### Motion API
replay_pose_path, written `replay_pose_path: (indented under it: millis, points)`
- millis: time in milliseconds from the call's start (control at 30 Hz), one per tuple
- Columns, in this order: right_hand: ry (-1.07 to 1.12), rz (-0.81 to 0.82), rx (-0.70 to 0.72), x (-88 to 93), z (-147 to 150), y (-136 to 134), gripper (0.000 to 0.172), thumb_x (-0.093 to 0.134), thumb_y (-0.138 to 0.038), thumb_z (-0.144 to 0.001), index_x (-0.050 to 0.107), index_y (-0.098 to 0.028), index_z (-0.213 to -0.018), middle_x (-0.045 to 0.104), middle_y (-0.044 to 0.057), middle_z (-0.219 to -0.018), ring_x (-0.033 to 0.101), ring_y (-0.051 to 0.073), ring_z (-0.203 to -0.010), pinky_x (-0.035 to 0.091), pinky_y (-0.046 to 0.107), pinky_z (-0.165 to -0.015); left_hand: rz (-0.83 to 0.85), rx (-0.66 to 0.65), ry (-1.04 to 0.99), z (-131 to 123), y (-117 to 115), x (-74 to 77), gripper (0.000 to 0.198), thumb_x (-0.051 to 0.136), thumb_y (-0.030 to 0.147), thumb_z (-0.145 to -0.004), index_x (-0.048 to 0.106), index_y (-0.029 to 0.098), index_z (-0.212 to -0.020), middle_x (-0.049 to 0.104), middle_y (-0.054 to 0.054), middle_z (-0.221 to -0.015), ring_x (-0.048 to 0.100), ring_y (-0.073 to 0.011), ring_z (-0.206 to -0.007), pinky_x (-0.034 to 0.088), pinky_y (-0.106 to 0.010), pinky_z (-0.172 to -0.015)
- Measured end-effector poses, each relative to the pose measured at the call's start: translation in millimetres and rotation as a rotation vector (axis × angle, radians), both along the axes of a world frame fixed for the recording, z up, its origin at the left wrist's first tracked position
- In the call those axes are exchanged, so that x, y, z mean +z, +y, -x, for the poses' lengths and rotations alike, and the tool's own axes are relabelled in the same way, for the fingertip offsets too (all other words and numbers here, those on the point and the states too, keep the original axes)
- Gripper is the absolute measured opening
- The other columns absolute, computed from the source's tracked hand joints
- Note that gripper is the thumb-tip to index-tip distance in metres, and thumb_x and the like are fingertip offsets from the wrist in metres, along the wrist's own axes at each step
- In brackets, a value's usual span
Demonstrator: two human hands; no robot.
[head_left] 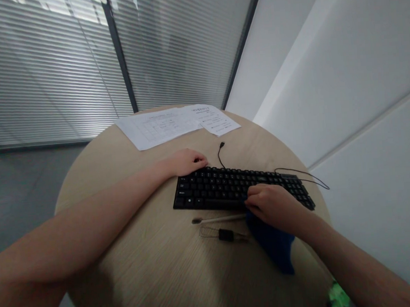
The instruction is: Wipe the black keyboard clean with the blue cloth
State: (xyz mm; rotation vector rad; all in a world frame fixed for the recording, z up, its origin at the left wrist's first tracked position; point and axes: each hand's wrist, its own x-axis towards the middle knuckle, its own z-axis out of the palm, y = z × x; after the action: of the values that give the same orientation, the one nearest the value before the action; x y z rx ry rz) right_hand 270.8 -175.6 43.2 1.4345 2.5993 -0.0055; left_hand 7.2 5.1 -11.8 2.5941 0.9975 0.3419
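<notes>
A black computer keyboard (214, 185) lies on a round wooden table. My left hand (188, 161) is at its far left corner, fingers bent and thumb along the back edge, holding it there. My right hand (272, 205) is closed over the keyboard's near edge, right of the middle, with a blue cloth (275, 246) in its fingers. The cloth drapes down onto the tabletop. In front of the keyboard lies a thin brush (219, 219) with a pale handle, its right end at the cloth. Below it is a wire keycap puller (226, 235) with a black body.
Printed sheets of paper (165, 126) lie at the table's far edge (251, 123). The keyboard's cable plug (221, 145) rests behind it, and a cable loop (318, 180) reaches past the right edge. Window blinds (47, 75) stand beyond, a white wall (359, 70) to the right.
</notes>
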Motion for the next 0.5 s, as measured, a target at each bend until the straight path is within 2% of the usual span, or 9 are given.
replay_pose_path:
  millis: [200,300,400,500]
  points:
    - [0.031,-0.083,0.058,-9.6,21,-1,0.019,0.063,-0.016,-0.093,0.073,-0.018,-0.077,0.066,0.002,-0.082,0.060,0.014,-0.077,0.041,0.025,-0.067,0.021,0.037,0.037,-1,-2,2.7,0.043,0.043,0.049,-0.096,0.076,0.022,-0.099,0.075,-0.005,-0.091,0.062,-0.0186,-0.080,0.039,-0.028,-0.072]
    - [0.132,-0.155,0.086,-12.0,15,-2,0.020,0.062,-0.017,-0.094,0.074,-0.019,-0.078,0.067,0.002,-0.083,0.061,0.014,-0.076,0.043,0.024,-0.067,0.023,0.027,0.016,0,-1,3.2,0.043,0.044,0.050,-0.095,0.076,0.022,-0.097,0.076,-0.005,-0.093,0.063,-0.0188,-0.083,0.040,-0.027,-0.075]
    - [0.323,-0.264,0.059,0.7,-10,-7,0.016,0.060,-0.020,-0.096,0.075,-0.021,-0.092,0.070,0.002,-0.092,0.065,0.014,-0.083,0.048,0.024,-0.073,0.022,0.008,0.012,0,-1,4.2,0.044,0.042,0.048,-0.096,0.076,0.021,-0.095,0.076,-0.005,-0.091,0.063,-0.0184,-0.081,0.040,-0.027,-0.074]
    - [0.447,-0.418,-0.033,30.8,-44,-21,0.015,0.059,-0.023,-0.098,0.073,-0.021,-0.100,0.072,0.003,-0.096,0.067,0.014,-0.085,0.052,0.026,-0.077,0.029,0.007,0.020,0,-2,5.5,0.043,0.042,0.047,-0.096,0.076,0.020,-0.095,0.075,-0.006,-0.090,0.063,-0.0185,-0.080,0.040,-0.027,-0.073]
